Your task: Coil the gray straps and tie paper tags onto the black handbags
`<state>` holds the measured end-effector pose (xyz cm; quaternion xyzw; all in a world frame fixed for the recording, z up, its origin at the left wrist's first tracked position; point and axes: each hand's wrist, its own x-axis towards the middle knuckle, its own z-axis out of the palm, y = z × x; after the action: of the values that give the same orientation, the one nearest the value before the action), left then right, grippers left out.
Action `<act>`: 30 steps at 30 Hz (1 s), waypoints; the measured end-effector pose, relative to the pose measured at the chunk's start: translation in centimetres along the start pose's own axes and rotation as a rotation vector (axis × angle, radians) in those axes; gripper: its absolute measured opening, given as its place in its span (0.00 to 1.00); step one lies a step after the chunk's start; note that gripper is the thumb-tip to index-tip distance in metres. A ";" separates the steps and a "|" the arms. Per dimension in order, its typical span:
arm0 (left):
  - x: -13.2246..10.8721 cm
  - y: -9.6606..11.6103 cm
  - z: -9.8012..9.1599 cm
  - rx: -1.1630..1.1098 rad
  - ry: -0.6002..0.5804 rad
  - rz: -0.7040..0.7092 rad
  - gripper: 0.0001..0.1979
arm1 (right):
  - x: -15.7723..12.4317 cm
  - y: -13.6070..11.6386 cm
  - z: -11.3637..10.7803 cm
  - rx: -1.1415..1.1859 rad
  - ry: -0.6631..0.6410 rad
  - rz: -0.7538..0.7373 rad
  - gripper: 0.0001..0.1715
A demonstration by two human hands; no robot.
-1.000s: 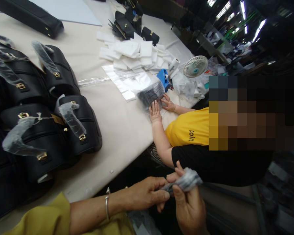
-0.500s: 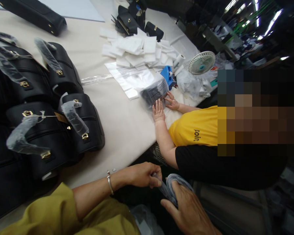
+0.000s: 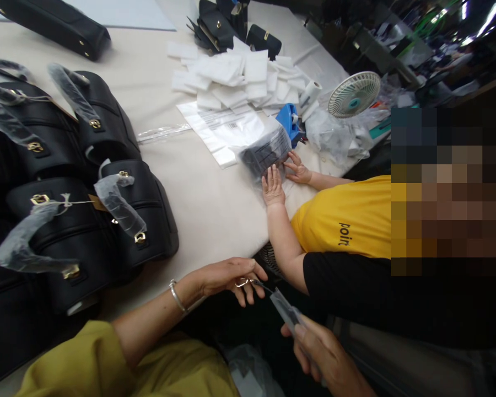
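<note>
My right hand (image 3: 320, 350) is closed around a bag strap (image 3: 287, 309) wrapped in clear plastic, its folded length slanting up to the left. From the strap's end a dark cord leads to a shiny metal clasp (image 3: 243, 282), which lies against the fingers of my left hand (image 3: 233, 278). That hand is palm down, its fingers stretched and apart; its thumb is hard to make out. To the left, black handbags (image 3: 143, 215) with plastic-wrapped handles and gold fittings stand close together on the cream-covered table (image 3: 206, 220).
Across the table corner, a co-worker's hands (image 3: 275, 187) press on a plastic-bagged dark item (image 3: 264, 151). White foam sheets (image 3: 231, 77), a blue tape dispenser (image 3: 288, 124) and a small fan (image 3: 354, 95) are farther back. Crumpled clear plastic (image 3: 250, 372) lies below my hands.
My left fingers have opened from a pinch on the strap's end, and the metal clasp now shows. My right hand has moved lower, and the looped strap looks straighter. The view has shifted slightly.
</note>
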<state>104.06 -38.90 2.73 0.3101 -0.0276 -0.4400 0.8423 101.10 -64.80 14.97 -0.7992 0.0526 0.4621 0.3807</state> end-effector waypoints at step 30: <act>-0.6 2.2 1.1 0.915 0.383 0.316 0.14 | 2.7 -2.1 1.9 0.014 -0.072 -0.021 0.31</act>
<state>104.91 -38.11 4.96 0.7134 -0.1089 -0.1861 0.6668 102.25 -61.30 13.49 -0.7799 0.0338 0.4861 0.3927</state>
